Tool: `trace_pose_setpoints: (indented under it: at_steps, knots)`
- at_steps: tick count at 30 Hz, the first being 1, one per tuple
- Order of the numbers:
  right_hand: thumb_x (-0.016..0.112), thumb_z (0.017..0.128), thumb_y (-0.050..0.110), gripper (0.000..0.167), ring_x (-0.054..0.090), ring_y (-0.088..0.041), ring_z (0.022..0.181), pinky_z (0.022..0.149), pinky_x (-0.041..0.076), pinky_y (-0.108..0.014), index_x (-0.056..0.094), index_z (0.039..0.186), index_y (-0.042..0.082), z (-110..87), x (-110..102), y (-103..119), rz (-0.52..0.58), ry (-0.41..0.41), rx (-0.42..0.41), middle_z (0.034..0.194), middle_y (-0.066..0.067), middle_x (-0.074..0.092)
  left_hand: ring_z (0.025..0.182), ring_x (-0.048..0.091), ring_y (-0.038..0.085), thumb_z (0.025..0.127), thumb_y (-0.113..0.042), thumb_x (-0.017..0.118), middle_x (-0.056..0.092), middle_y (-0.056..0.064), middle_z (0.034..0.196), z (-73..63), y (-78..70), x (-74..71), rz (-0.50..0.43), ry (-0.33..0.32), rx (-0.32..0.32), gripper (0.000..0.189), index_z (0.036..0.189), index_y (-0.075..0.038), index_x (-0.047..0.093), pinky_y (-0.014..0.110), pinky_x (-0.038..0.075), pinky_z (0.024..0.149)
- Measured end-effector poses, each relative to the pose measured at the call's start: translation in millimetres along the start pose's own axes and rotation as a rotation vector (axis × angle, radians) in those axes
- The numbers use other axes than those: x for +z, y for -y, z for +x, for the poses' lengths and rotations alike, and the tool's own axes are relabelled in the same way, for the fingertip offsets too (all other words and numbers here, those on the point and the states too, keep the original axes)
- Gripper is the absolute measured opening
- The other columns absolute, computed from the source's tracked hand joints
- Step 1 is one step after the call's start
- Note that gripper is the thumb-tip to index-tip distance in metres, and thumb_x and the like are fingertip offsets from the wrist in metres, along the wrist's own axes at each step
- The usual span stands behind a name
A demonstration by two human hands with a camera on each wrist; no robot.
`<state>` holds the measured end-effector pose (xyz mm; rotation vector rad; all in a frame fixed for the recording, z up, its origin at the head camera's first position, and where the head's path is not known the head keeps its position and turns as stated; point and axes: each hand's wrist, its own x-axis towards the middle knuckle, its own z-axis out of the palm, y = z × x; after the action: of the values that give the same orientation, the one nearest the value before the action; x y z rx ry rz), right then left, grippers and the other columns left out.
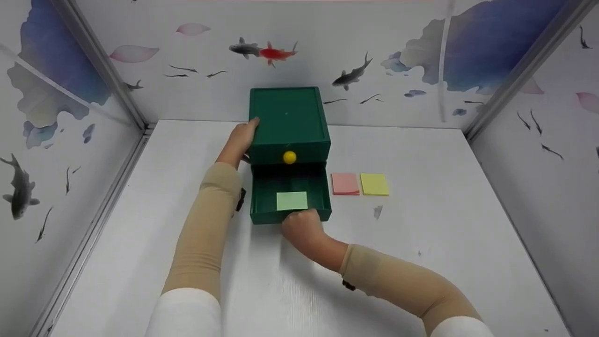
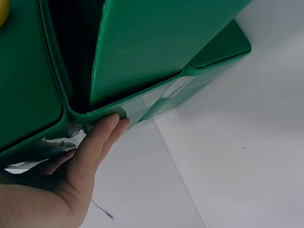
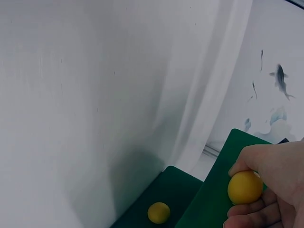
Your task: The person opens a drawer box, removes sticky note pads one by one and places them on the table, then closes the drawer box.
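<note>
A green drawer cabinet [image 1: 288, 114] stands at the back of the table. One drawer [image 1: 259, 216] is pulled out below a closed upper drawer with a yellow ball knob [image 1: 289, 157]. A pale green sticky-note pad [image 1: 291, 201] lies inside it near the front. My right hand [image 1: 304, 229] pinches the pulled-out drawer's yellow knob [image 3: 245, 187] between thumb and fingers. My left hand [image 1: 241, 140] rests against the cabinet's left side, its fingers [image 2: 90, 145] fairly straight along the taped wall in the left wrist view.
A pink sticky-note pad [image 1: 345, 184] and a yellow one [image 1: 374, 184] lie side by side right of the cabinet. Another drawer's yellow knob [image 3: 158, 213] shows lower down in the right wrist view. Fish-patterned walls [image 1: 299, 103] enclose the white table [image 1: 421, 210].
</note>
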<state>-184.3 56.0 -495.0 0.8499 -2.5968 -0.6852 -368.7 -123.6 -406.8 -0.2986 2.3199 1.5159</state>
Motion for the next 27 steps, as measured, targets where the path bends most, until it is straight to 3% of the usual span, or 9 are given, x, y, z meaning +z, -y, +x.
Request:
trace_pose_setpoints:
  at_steps: [8, 17, 27]
  knots:
    - [0.071, 0.083, 0.013, 0.049, 0.021, -0.012, 0.042, 0.038, 0.024, -0.025, 0.04, 0.045, 0.014, -5.7, 0, 2, -0.015, -0.028, -0.027, 0.044, 0.002, 0.029, 0.105, 0.059, 0.04, 0.101, -0.056, 0.028, 0.049, 0.024, 0.133, 1.1, 0.1, 0.7, 0.01, -0.003, 0.023, 0.073, 0.151, -0.003, 0.03, 0.05, 0.054, 0.079]
    - [0.07, 0.084, 0.014, 0.047, 0.026, -0.013, 0.04, 0.038, 0.026, -0.026, 0.044, 0.046, 0.013, -12.1, -2, 1, -0.03, 0.033, -0.069, 0.043, 0.001, 0.031, 0.108, 0.058, 0.04, 0.101, -0.057, 0.029, 0.046, 0.023, 0.137, 1.8, -1.0, 0.5, 0.002, -0.001, 0.008, 0.073, 0.152, -0.005, 0.028, 0.049, 0.054, 0.08]
    - [0.071, 0.083, 0.014, 0.049, 0.023, -0.011, 0.041, 0.037, 0.026, -0.025, 0.04, 0.045, 0.014, -17.0, 1, 4, -0.01, -0.005, -0.07, 0.043, 0.002, 0.026, 0.107, 0.059, 0.04, 0.101, -0.056, 0.03, 0.046, 0.023, 0.136, 0.8, 1.9, -0.5, -0.021, 0.013, 0.017, 0.073, 0.15, -0.003, 0.031, 0.05, 0.053, 0.081]
